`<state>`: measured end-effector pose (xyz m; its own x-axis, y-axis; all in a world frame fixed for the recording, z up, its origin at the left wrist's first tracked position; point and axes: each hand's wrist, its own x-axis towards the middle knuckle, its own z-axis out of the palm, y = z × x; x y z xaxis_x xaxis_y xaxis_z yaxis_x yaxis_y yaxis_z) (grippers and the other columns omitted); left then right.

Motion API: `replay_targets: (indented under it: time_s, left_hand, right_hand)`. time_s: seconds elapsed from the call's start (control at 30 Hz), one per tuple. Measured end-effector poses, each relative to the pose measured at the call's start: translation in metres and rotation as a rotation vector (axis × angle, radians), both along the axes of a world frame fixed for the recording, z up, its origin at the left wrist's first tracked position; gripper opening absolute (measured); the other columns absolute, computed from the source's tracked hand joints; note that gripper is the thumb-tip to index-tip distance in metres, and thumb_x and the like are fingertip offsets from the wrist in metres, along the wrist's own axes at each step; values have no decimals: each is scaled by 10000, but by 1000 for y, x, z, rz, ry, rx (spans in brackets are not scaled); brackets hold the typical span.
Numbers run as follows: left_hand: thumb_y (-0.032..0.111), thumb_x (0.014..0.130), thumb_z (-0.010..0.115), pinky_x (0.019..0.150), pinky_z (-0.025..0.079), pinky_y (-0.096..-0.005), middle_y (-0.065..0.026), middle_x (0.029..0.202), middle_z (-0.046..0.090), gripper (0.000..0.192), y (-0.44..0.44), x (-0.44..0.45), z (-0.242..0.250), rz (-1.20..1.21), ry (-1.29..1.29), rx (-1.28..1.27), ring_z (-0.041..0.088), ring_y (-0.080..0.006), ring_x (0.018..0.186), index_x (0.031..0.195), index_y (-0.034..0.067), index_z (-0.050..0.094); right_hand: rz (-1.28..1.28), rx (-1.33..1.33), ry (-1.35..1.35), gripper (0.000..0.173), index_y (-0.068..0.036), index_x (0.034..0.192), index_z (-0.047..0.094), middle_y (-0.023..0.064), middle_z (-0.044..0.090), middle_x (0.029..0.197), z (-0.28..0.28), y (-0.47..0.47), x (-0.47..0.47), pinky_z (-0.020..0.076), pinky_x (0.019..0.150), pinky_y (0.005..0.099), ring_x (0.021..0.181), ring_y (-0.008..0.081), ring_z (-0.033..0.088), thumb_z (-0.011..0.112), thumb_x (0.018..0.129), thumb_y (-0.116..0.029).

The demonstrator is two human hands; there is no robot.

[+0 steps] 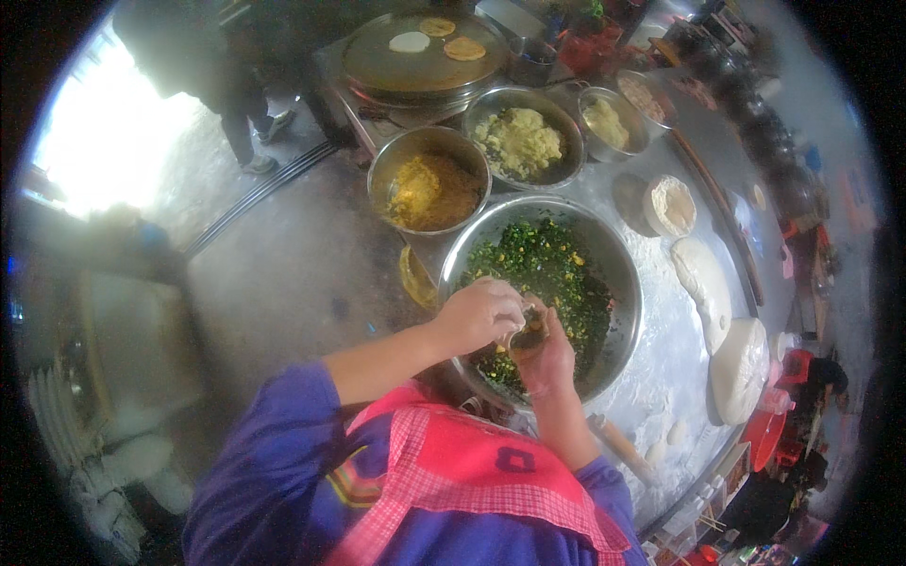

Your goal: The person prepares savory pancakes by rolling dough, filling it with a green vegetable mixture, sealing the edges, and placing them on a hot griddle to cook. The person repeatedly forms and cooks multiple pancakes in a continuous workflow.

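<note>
Over a large steel bowl [632, 304] of chopped greens with yellow bits [545, 247], both hands hold one dough wrapper [527, 332] with dark green filling inside. My right hand [553, 361] cups it from the right and below. My left hand [485, 315] pinches its edge from the left with bent fingers. Part of the wrapper is hidden by the fingers. To the right, a long piece of dough [701, 286] and a large round mass of dough [740, 371] lie on the floured metal table [655, 354]. Two small dough pieces [656, 453] lie near a wooden rolling pin [623, 451].
Steel bowls of yellow filling [375, 184], pale mash [577, 152] and more food [609, 152] stand beyond. A flour bowl [671, 206] and long wooden rod [718, 212] are at right. A round griddle [425, 71] holds flatbreads [465, 49]. Another person [241, 127] stands at upper left.
</note>
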<state>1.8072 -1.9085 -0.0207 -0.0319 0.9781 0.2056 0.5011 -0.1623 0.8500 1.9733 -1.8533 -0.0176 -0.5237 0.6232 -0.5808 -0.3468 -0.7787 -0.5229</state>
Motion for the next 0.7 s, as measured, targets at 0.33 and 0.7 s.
replay_targets:
  time_s: [0.33, 0.7]
  left_hand:
    - [43, 896, 670, 726, 532, -277, -86, 925, 682, 188, -5, 27, 41, 100, -908, -459, 653, -157, 794, 1072, -18, 640]
    - [77, 809, 687, 841, 512, -332, -60, 892, 670, 194, -43, 78, 42, 129, -16, -66, 646, -197, 958, 1003, 66, 689]
  right_hand:
    - [-125, 67, 150, 456, -47, 1394, 454, 155, 549, 1335, 36, -1, 28, 517, 941, 457, 1164, 284, 583, 551, 997, -248]
    - [180, 254, -104, 336, -16, 1335, 503, 116, 577, 1230, 31, -36, 73, 545, 830, 317, 1111, 198, 579, 470, 1018, -123]
